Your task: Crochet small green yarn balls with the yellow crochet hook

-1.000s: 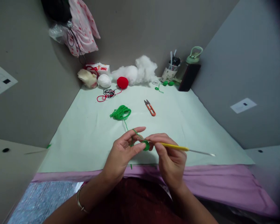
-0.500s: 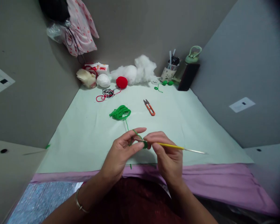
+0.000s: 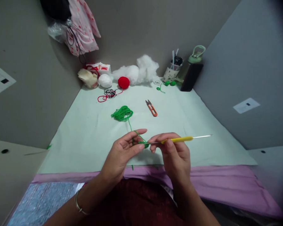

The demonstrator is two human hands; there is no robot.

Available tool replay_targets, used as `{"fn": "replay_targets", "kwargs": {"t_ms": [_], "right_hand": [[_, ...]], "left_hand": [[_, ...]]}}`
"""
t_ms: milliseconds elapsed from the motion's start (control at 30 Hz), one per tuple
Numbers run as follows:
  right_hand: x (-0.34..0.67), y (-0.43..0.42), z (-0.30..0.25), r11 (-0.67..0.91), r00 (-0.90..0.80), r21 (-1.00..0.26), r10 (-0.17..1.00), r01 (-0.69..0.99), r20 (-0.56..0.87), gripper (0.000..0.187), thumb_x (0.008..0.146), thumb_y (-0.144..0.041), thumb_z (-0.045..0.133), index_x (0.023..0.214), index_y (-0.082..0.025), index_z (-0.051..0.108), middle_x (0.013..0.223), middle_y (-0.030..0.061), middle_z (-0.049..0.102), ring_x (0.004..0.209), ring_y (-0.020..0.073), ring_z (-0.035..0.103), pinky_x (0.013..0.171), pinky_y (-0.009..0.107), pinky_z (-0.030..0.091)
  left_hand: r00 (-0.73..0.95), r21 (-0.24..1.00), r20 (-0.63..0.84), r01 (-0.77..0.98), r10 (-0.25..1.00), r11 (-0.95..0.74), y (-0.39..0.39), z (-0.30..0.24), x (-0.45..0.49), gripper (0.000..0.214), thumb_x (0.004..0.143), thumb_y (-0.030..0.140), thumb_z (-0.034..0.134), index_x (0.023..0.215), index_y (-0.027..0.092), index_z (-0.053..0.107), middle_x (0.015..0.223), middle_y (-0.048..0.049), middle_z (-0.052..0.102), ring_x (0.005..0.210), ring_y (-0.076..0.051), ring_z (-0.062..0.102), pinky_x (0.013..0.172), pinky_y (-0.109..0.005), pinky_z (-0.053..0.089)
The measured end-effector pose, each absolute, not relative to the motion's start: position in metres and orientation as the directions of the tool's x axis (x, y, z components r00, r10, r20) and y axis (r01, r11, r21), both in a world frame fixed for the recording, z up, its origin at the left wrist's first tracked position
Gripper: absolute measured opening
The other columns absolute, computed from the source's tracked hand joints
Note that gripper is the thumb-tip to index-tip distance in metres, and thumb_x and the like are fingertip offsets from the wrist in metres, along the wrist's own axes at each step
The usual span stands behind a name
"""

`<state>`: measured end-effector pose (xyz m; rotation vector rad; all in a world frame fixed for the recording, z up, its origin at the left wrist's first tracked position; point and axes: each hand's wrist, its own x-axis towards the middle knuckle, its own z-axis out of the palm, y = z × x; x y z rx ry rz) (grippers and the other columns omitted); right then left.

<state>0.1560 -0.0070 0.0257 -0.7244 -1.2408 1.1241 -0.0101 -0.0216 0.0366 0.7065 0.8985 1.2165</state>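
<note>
A small green crochet piece point(image 3: 144, 144) is pinched between the thumb and fingers of my left hand point(image 3: 121, 153). Green yarn passes over that hand's raised index finger and runs back to a loose green skein point(image 3: 122, 113) on the table. My right hand point(image 3: 175, 153) is closed round the yellow handle of a crochet hook point(image 3: 181, 139). The hook's thin metal shaft points left and its tip meets the green piece; the exact tip is hidden in the stitches. A second metal end sticks out to the right.
Orange thread snips point(image 3: 151, 108) lie beyond my hands. Farther back are a red yarn ball point(image 3: 124, 82), a white yarn ball point(image 3: 105, 81), white stuffing point(image 3: 136, 70), small green pieces point(image 3: 169, 83), a pen cup point(image 3: 171, 72), a bottle point(image 3: 196, 58) and a dark phone-like slab point(image 3: 192, 77). Grey partitions stand around.
My right hand has moved right with the crochet hook, drawing more of its shaft out from the green piece. The yarn over my left index finger looks straighter. My left hand stays nearly in place.
</note>
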Motion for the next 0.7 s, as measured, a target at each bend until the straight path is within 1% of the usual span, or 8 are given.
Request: {"fn": "replay_targets", "kwargs": {"t_ms": [133, 267, 367, 400, 467, 567, 633, 700], "right_hand": [[0.1606, -0.0147, 0.0265, 0.524, -0.078, -0.851, 0.848, -0.031, 0.525, 0.021, 0.106, -0.018, 0.053, 0.109, -0.023, 0.074, 0.101, 0.0069, 0.079, 0.081, 0.0183, 0.073, 0.074, 0.036, 0.062], [0.1633, -0.0158, 0.0289, 0.732, -0.261, -0.647, 0.681, 0.215, 0.684, 0.026, 0.103, -0.010, 0.051, 0.116, -0.022, 0.070, 0.103, 0.0097, 0.079, 0.096, 0.0226, 0.076, 0.079, 0.038, 0.064], [0.1632, -0.0152, 0.0291, 0.801, -0.348, -0.478, 0.591, 0.360, 0.728, 0.028, 0.103, -0.010, 0.052, 0.121, -0.022, 0.069, 0.103, 0.0108, 0.080, 0.091, 0.0221, 0.077, 0.073, 0.035, 0.065], [0.1630, -0.0156, 0.0283, 0.809, -0.365, -0.421, 0.569, 0.410, 0.737, 0.029, 0.102, -0.010, 0.054, 0.123, -0.023, 0.069, 0.104, 0.0106, 0.080, 0.091, 0.0221, 0.077, 0.074, 0.034, 0.065], [0.1625, -0.0172, 0.0257, 0.810, -0.374, -0.337, 0.536, 0.479, 0.757, 0.034, 0.098, -0.009, 0.062, 0.127, -0.025, 0.071, 0.107, 0.0098, 0.080, 0.096, 0.0231, 0.077, 0.079, 0.034, 0.065], [0.1613, -0.0191, 0.0225, 0.788, -0.290, -0.397, 0.563, 0.470, 0.774, 0.042, 0.095, -0.005, 0.065, 0.129, -0.029, 0.073, 0.111, 0.0081, 0.078, 0.101, 0.0229, 0.075, 0.082, 0.035, 0.064], [0.1595, -0.0182, 0.0229, 0.746, -0.173, -0.554, 0.641, 0.369, 0.748, 0.037, 0.099, -0.006, 0.059, 0.125, -0.028, 0.074, 0.104, 0.0069, 0.077, 0.093, 0.0214, 0.073, 0.077, 0.035, 0.063], [0.1563, -0.0154, 0.0248, 0.671, -0.052, -0.720, 0.737, 0.180, 0.674, 0.030, 0.102, -0.010, 0.054, 0.116, -0.026, 0.076, 0.094, 0.0058, 0.075, 0.082, 0.0195, 0.070, 0.071, 0.035, 0.061]], "left_hand": [[0.049, 0.916, -0.136, -0.376, 0.990, 0.144, -0.0219, 0.0349, -0.0102, 0.034, 0.083, 0.027, 0.086, 0.117, 0.029, 0.083, 0.088, -0.0007, 0.064, 0.089, -0.018, 0.059, 0.086, -0.031, 0.046], [-0.041, 0.974, -0.051, -0.223, 0.998, 0.041, -0.0224, 0.0347, -0.0102, 0.029, 0.084, 0.021, 0.083, 0.111, 0.030, 0.085, 0.092, -0.0024, 0.069, 0.094, -0.021, 0.061, 0.097, -0.035, 0.044], [-0.123, 0.993, 0.023, -0.113, 0.992, -0.038, -0.0236, 0.0374, -0.0088, 0.027, 0.080, 0.018, 0.084, 0.104, 0.031, 0.087, 0.091, -0.0022, 0.070, 0.096, -0.023, 0.060, 0.103, -0.037, 0.042], [-0.132, 0.992, 0.021, -0.121, 0.991, -0.038, -0.0240, 0.0383, -0.0081, 0.028, 0.079, 0.018, 0.086, 0.105, 0.031, 0.087, 0.089, -0.0017, 0.069, 0.096, -0.022, 0.060, 0.104, -0.037, 0.042], [-0.086, 0.964, -0.067, -0.262, 0.994, 0.043, -0.0241, 0.0395, -0.0071, 0.037, 0.077, 0.023, 0.089, 0.113, 0.032, 0.085, 0.088, -0.0005, 0.068, 0.094, -0.021, 0.059, 0.100, -0.035, 0.044], [0.160, 0.763, -0.261, -0.569, 0.952, 0.305, -0.0219, 0.0396, -0.0081, 0.056, 0.075, 0.031, 0.093, 0.129, 0.027, 0.079, 0.089, -0.0006, 0.066, 0.086, -0.016, 0.059, 0.090, -0.031, 0.048], [0.262, 0.650, -0.305, -0.646, 0.916, 0.401, -0.0197, 0.0396, -0.0105, 0.057, 0.075, 0.031, 0.093, 0.130, 0.021, 0.078, 0.087, -0.0016, 0.067, 0.083, -0.014, 0.059, 0.089, -0.028, 0.048], [0.237, 0.645, -0.300, -0.663, 0.924, 0.379, -0.0181, 0.0404, -0.0127, 0.053, 0.077, 0.028, 0.091, 0.128, 0.018, 0.078, 0.085, -0.0016, 0.066, 0.083, -0.014, 0.059, 0.089, -0.027, 0.047]]}}
